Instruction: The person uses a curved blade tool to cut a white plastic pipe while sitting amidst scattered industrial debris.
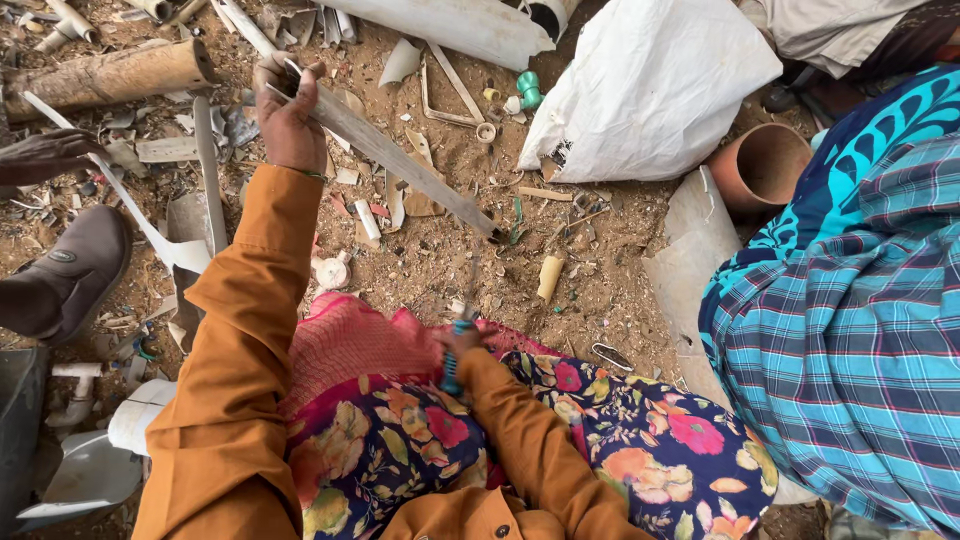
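My left hand (287, 115) grips the upper end of a long flat grey strip (405, 165) that slants down to the right, its far tip resting on the sandy ground. My right hand (458, 345) is closed on a small tool with a blue handle (451, 378), held low over my lap. Both arms wear orange sleeves, and a floral cloth (620, 430) covers my knees.
Pipe offcuts and plastic scraps litter the dirt. A wooden log (110, 75) lies upper left, a white sack (650, 85) at top centre, and a brown pipe section (760, 165) beside it. A person in blue plaid (850, 330) sits on my right; a shoe (65, 275) shows at left.
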